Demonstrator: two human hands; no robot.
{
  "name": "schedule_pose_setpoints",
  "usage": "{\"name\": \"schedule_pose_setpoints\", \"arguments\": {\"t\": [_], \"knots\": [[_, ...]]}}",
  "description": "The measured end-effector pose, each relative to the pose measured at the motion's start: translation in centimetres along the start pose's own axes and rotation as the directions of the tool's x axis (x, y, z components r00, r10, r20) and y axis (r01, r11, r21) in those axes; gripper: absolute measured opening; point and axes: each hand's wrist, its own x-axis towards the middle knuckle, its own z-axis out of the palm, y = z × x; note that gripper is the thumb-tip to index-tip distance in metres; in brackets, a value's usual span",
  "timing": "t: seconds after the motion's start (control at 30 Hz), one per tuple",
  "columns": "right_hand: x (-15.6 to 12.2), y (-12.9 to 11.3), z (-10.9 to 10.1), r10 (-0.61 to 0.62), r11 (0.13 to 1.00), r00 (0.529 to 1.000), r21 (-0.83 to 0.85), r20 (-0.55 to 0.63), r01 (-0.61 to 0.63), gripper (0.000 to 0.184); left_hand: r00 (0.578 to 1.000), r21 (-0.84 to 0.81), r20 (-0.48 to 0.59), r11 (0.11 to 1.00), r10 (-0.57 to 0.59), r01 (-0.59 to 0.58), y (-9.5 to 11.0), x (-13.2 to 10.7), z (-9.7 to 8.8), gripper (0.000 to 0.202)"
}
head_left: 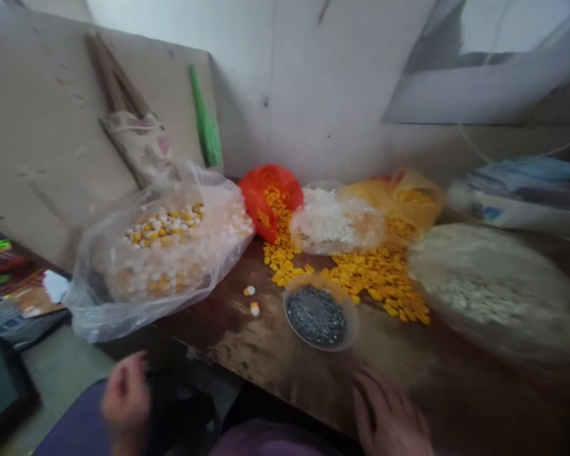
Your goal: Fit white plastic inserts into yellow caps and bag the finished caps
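My right hand (389, 411) is blurred, its fingers spread just above the near part of the stained wooden table (247, 342), holding nothing. My left hand (126, 399) hangs off the table's near edge, fingers curled and too blurred to show any contents. The closest thing to my right hand is a round bowl of small dark grey pieces (316, 315). Behind it lies a spill of flat yellow pieces (375, 282). A clear plastic bag of white and yellow pieces (161, 253) slumps at the left, with two loose pieces (251, 299) beside it.
Other bags crowd the back: red (270, 196), white-filled (335, 221), yellow (403, 199), and a large pale one (484, 291) at right. A cardboard sheet (76, 126) leans behind, with printed papers (19, 297) at left and blue-white packages (527, 196) at right.
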Motion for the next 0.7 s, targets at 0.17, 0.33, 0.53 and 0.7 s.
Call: {"name": "schedule_pose_setpoints", "arguments": {"t": [0.17, 0.33, 0.53, 0.7], "knots": [[0.5, -0.8, -1.0, -0.016, 1.000, 1.000, -0.009, 0.005, 0.016, 0.035, 0.677, -0.146, 0.567, 0.866, 0.469, -0.478, 3.0, -4.1, 10.1, 0.030], [0.1, -0.9, -1.2, -0.028, 0.997, 1.000, 0.073, -0.010, 0.029, 0.030, 0.715, -0.130, 0.588, 0.917, 0.378, -0.378, 6.6, 0.5, 16.7, 0.041], [0.0, -0.9, -1.3, 0.006, 0.993, 1.000, 0.118, 0.001, -0.006, 0.027, 0.556, -0.077, 0.769, 0.910, 0.315, -0.408, 7.7, 4.6, 23.5, 0.005], [-0.4, -0.3, -1.1, -0.050, 0.992, 0.996, 0.120, 0.067, 0.042, 0.023, 0.500, -0.030, 0.833, 0.922, 0.236, -0.386, 7.8, 5.8, 28.3, 0.021]]}}
